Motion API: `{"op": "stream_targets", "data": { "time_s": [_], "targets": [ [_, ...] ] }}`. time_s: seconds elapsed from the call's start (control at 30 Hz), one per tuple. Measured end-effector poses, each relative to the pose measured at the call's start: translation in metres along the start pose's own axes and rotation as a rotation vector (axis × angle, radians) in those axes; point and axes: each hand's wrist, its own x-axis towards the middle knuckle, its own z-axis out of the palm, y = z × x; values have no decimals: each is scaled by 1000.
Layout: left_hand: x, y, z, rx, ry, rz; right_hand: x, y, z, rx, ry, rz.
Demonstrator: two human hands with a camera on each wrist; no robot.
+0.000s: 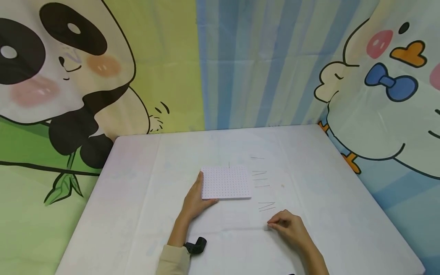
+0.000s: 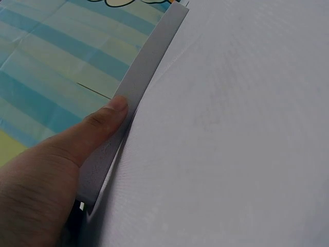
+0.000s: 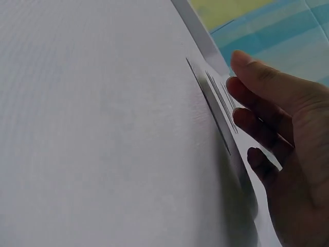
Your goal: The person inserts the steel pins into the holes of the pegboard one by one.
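In the head view a white board (image 1: 226,182) with a grid of small holes lies mid-table. My left hand (image 1: 196,200) holds its near left corner, fingers along the left side and thumb on the front edge. That thumb (image 2: 110,113) presses the board's side (image 2: 139,77) in the left wrist view. A thin pin (image 1: 229,165) stands upright at the board's far edge. My right hand (image 1: 288,228) hovers low over the table with loosely bent fingers and nothing between them. Close by the fingertips, a dark thin pin (image 3: 208,105) lies on the cloth.
Several thin pins (image 1: 266,206) lie in loose groups to the right of the board, with another pin (image 1: 257,157) farther back. The table (image 1: 154,229) has a white cloth. Behind it hangs a printed cartoon backdrop (image 1: 240,65).
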Motion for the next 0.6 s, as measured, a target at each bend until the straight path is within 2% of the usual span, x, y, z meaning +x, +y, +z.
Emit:
{"op": "stream_targets", "data": {
  "time_s": [0.2,0.37,0.6],
  "targets": [
    [-1,0,0,-3,15,2,-4,8,2,-1,-87,45],
    [-2,0,0,5,12,-12,-6,10,3,7,-96,28],
    [0,0,1,-3,21,16,-8,11,2,-28,-117,53]
  ]
}}
